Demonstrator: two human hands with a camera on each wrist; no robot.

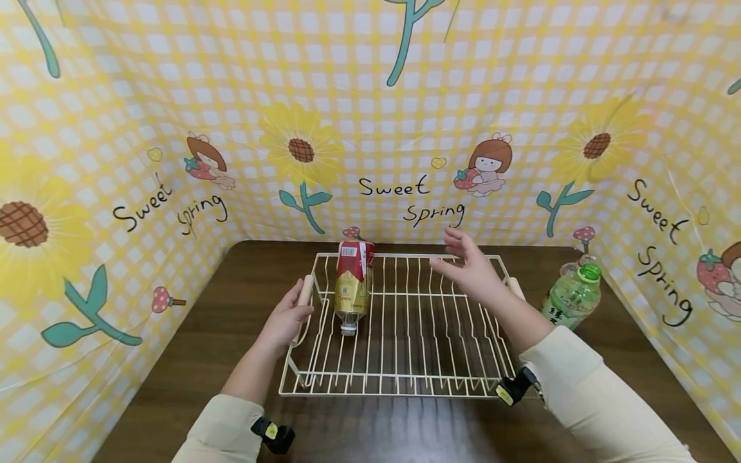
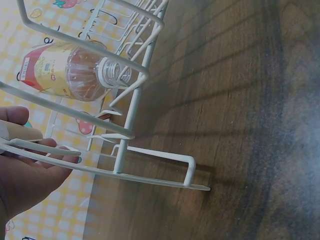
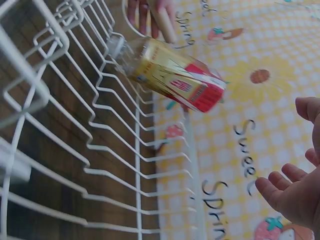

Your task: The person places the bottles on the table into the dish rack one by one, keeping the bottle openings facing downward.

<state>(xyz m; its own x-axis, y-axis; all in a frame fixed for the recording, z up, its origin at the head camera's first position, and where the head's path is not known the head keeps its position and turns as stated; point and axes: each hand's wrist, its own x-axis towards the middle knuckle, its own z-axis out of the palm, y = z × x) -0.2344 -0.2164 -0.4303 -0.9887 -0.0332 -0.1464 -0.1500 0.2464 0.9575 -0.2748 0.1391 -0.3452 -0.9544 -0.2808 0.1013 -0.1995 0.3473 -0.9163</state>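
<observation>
A white wire dish rack (image 1: 396, 375) stands on the dark wooden table. Upside down at its left side is a clear plastic bottle (image 1: 352, 289) with a red and gold label, its neck pointing down among the wires. My left hand (image 1: 287, 316) grips the pale wooden handle (image 1: 305, 290) on the rack's left end; the left wrist view shows fingers (image 2: 62, 160) curled round it. Over the back right of the rack hovers my right hand (image 1: 471, 273), fingers spread, touching nothing. In the right wrist view that hand (image 3: 295, 195) is apart from the labelled bottle (image 3: 175, 75).
A green plastic bottle (image 1: 573, 296) stands upright on the table right of the rack, partly behind my right forearm. Another pale handle (image 1: 516, 288) is on the rack's right end. A yellow checked cloth (image 1: 370, 128) walls the table at the back and sides.
</observation>
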